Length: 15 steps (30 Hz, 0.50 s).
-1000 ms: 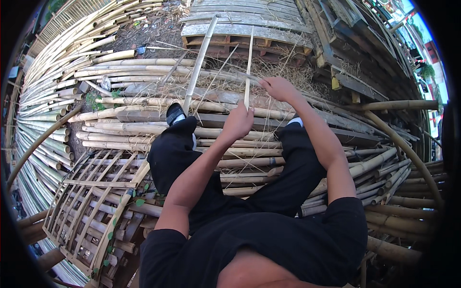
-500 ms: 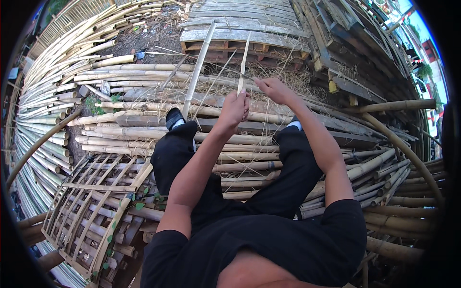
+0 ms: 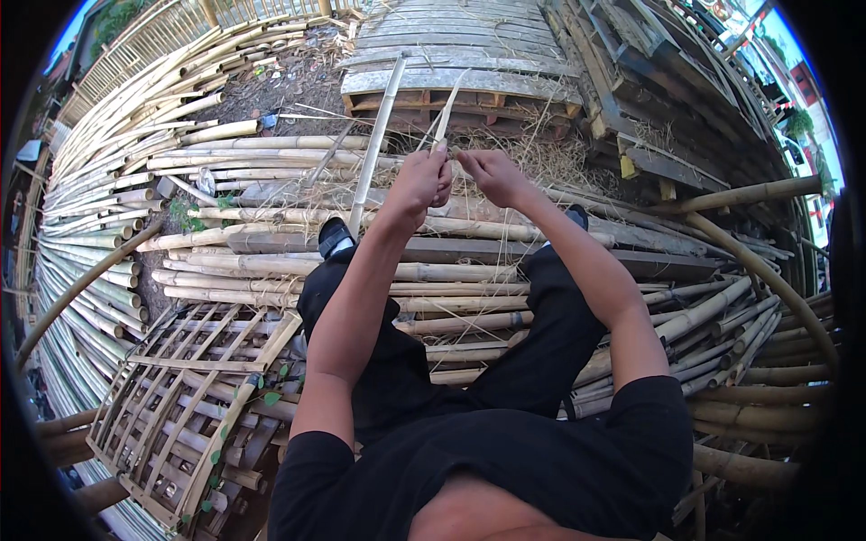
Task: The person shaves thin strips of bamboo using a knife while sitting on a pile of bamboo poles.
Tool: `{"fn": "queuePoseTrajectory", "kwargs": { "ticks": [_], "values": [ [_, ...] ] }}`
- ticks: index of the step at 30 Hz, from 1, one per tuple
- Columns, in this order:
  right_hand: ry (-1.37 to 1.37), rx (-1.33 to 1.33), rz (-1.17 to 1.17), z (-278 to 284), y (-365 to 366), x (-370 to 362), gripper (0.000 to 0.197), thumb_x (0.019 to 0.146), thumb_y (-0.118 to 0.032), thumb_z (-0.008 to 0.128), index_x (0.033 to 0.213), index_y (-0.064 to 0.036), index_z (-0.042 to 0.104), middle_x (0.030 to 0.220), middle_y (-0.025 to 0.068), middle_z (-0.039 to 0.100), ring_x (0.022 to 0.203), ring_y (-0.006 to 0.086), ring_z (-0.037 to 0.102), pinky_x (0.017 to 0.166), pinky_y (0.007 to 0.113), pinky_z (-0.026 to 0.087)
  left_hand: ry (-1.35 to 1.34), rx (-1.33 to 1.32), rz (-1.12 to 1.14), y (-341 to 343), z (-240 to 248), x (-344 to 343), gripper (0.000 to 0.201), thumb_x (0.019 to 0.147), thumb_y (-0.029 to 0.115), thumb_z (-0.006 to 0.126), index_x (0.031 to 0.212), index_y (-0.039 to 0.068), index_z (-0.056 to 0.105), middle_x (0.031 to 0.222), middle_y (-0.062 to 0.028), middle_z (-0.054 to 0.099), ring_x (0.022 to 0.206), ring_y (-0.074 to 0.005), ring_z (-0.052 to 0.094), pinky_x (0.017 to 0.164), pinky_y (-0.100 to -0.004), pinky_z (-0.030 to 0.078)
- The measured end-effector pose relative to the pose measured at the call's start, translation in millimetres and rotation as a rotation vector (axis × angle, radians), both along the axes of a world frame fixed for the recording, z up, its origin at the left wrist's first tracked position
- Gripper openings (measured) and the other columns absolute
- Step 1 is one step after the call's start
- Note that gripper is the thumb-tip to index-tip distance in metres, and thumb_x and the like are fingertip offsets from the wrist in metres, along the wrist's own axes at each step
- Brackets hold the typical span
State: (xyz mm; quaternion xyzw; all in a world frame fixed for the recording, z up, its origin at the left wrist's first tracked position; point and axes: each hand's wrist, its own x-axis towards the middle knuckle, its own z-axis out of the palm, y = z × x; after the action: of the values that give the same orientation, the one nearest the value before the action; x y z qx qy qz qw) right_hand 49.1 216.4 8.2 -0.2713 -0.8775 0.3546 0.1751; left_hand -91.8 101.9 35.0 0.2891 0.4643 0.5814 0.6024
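Note:
My left hand [image 3: 420, 185] is closed round a pale bamboo strip [image 3: 447, 110], whose tapered end points up and away from me. Close beside it on the right, my right hand [image 3: 496, 177] is closed too, at the level of the left thumb. It grips a thin knife, mostly hidden by the fingers now; its dark narrow blade shows better in the earlier frame. A longer split bamboo piece [image 3: 377, 140] leans just left of my hands, its lower end by my left foot.
Bamboo poles [image 3: 451, 273] lie in layers under my feet, with a big stack of poles [image 3: 90, 225] at left. A wooden pallet [image 3: 460, 83] lies ahead and more pallets [image 3: 667, 108] rise at right. A slatted bamboo frame [image 3: 185, 406] rests at lower left. Straw shavings [image 3: 541, 158] are scattered about.
Both hands have come a little left, and the right hand has closed in on the left one. The strip's tip has dropped slightly and tilted. My right foot has shifted outward.

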Motion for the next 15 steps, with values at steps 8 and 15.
{"fn": "queuePoseTrajectory", "kwargs": {
  "ticks": [8, 15],
  "values": [
    [0.047, 0.026, -0.014, -8, -4, -5, 0.043, 0.097, -0.037, 0.042, 0.084, 0.0012, 0.055, 0.069, 0.0223, 0.054, 0.06, 0.0361, 0.046, 0.06, 0.039, 0.041, -0.068, 0.026, -0.034, 1, 2, -6, 0.041, 0.101, 0.025, 0.033, 0.063, 0.009, 0.038, 0.048, 0.0016, 0.031, 0.037, -0.0089, 0.026, 0.039, -0.0241, 0.023],
    [-0.017, -0.026, -0.168, -27, 24, 7, 0.042, 0.098, -0.035, 0.04, 0.086, 0.0024, 0.054, 0.068, 0.0226, 0.054, 0.06, 0.0354, 0.043, 0.06, 0.04, 0.04, -0.08, 0.023, -0.073, 2, 0, 3, 0.042, 0.101, 0.026, 0.034, 0.062, 0.009, 0.037, 0.048, 0.0018, 0.031, 0.037, -0.0088, 0.027, 0.038, -0.0241, 0.023]
  ]
}}
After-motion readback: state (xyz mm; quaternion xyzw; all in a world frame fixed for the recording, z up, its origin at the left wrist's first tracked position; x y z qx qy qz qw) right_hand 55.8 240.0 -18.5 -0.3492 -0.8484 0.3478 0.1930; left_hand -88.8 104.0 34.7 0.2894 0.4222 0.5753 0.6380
